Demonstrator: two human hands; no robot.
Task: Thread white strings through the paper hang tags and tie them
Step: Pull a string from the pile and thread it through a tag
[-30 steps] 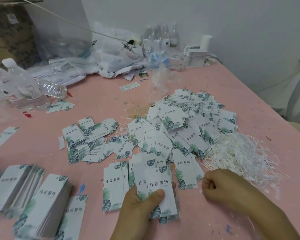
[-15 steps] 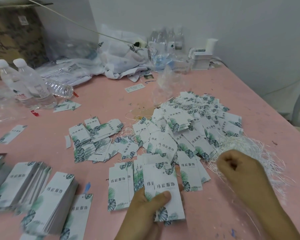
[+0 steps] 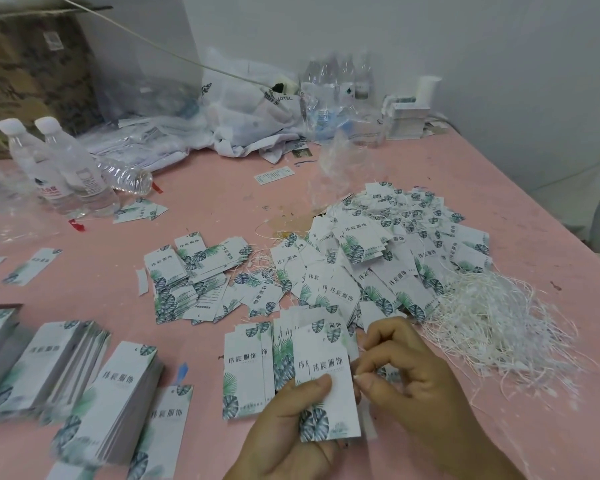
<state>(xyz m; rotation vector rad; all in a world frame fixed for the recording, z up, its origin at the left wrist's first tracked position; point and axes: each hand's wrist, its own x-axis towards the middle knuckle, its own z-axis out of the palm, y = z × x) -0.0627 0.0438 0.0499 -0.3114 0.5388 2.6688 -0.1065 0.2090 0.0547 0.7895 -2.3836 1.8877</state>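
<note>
Close in, left hand (image 3: 291, 424) fingers clamped round a hang tag (image 3: 326, 386), right hand (image 3: 406, 375) fingers pinched beside it, contents unclear.

You're at a packing workbench: pink table (image 3: 465, 188) heaped with tags (image 3: 378, 258), loose strings (image 3: 492, 317), bottles (image 3: 66, 168), cardboard box (image 3: 32, 64).

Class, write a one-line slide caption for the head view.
Left hand grips hang tags; right hand works beside them, near loose white strings on the pink table.
</note>
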